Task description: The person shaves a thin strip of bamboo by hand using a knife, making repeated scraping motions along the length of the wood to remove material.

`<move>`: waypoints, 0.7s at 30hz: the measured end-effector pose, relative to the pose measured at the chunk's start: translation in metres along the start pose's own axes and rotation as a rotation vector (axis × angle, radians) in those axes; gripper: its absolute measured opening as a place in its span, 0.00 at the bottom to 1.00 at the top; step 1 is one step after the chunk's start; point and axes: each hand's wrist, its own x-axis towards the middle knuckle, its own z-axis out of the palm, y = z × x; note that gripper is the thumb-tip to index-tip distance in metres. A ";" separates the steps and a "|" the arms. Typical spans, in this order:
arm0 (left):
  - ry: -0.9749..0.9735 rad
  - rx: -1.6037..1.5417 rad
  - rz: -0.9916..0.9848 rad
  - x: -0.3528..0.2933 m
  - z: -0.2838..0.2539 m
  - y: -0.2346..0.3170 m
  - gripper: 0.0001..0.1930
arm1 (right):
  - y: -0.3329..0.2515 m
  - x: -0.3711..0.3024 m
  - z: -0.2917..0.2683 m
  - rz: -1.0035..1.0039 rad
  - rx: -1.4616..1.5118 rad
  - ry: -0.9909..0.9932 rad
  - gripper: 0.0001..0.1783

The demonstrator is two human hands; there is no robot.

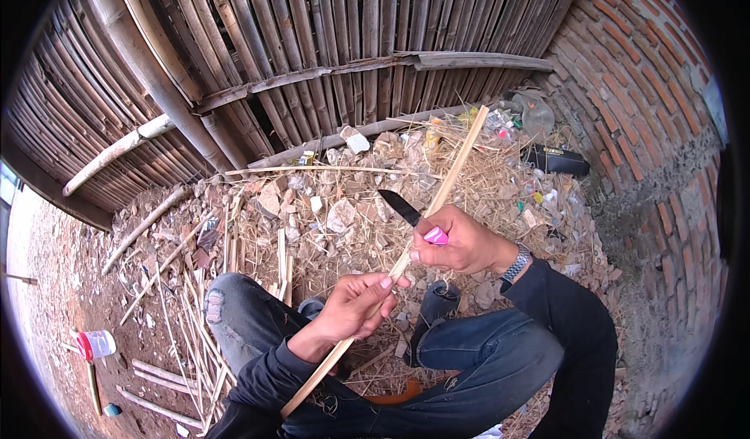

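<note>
A long pale bamboo strip runs slantwise from my lap up toward the rubble. My left hand is closed round its middle, thumb along the top. Higher up the strip, my right hand grips a knife with a dark blade and a pink handle. The blade points up and to the left, beside the strip. My right fingers sit against the strip, and they hide part of the handle and the place where blade and strip meet.
Several split bamboo strips lie left of my knees. A bamboo wall stands ahead, a brick wall at right. Stones and straw cover the ground before me. A red-and-clear plastic container lies far left, a black box at right.
</note>
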 end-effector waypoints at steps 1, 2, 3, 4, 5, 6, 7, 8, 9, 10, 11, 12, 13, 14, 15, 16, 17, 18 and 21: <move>0.001 0.002 0.000 0.001 0.000 0.000 0.18 | -0.003 0.001 0.001 0.075 0.116 -0.015 0.12; 0.052 -0.023 0.067 0.003 0.000 -0.001 0.18 | -0.005 0.001 0.002 0.152 0.231 -0.029 0.11; 0.104 -0.048 0.135 0.004 0.000 -0.002 0.17 | -0.003 0.001 0.002 0.150 0.231 -0.029 0.11; 0.105 -0.047 0.136 0.006 -0.003 0.000 0.17 | 0.002 0.000 0.002 0.172 0.329 -0.021 0.11; 0.156 -0.034 0.174 0.009 -0.005 0.002 0.17 | 0.004 0.000 0.001 0.193 0.425 -0.015 0.11; 0.208 -0.022 0.213 0.012 -0.008 0.003 0.17 | 0.004 0.000 0.000 0.192 0.424 -0.019 0.11; 0.265 -0.027 0.223 0.013 -0.010 0.002 0.16 | 0.004 -0.001 -0.002 0.182 0.364 -0.058 0.10; 0.268 -0.028 0.226 0.014 -0.017 0.000 0.16 | 0.004 -0.001 -0.003 0.172 0.304 -0.097 0.09; 0.348 0.102 0.273 0.015 -0.024 -0.001 0.16 | 0.002 -0.003 -0.006 0.171 0.302 -0.101 0.09; 0.427 0.233 0.319 0.014 -0.030 -0.001 0.16 | -0.003 -0.006 -0.011 0.161 0.427 -0.090 0.08; 0.481 0.288 0.317 0.013 -0.033 0.003 0.16 | -0.006 -0.012 -0.018 0.154 0.554 -0.074 0.07; 0.514 0.316 0.338 0.012 -0.041 0.004 0.16 | -0.010 -0.017 -0.028 0.094 0.680 -0.034 0.07; 0.547 0.354 0.339 0.010 -0.047 0.005 0.17 | -0.013 -0.023 -0.041 0.034 0.805 0.008 0.06; 0.585 0.396 0.337 0.008 -0.052 0.006 0.17 | -0.004 -0.027 -0.054 -0.061 0.843 0.088 0.06; 0.581 0.392 0.341 0.008 -0.052 0.007 0.17 | -0.002 -0.032 -0.064 -0.154 0.868 0.178 0.06; 0.532 0.385 0.324 0.008 -0.049 0.008 0.18 | -0.003 -0.036 -0.069 -0.153 0.861 0.180 0.06; 0.489 0.382 0.308 0.006 -0.046 0.010 0.19 | -0.008 -0.038 -0.073 0.003 0.430 0.510 0.10; 0.488 0.382 0.312 0.005 -0.042 0.010 0.19 | -0.011 -0.040 -0.075 0.156 -0.020 0.814 0.14; 0.347 0.208 0.216 0.000 -0.026 0.011 0.22 | 0.009 -0.035 -0.073 0.056 -0.393 0.912 0.26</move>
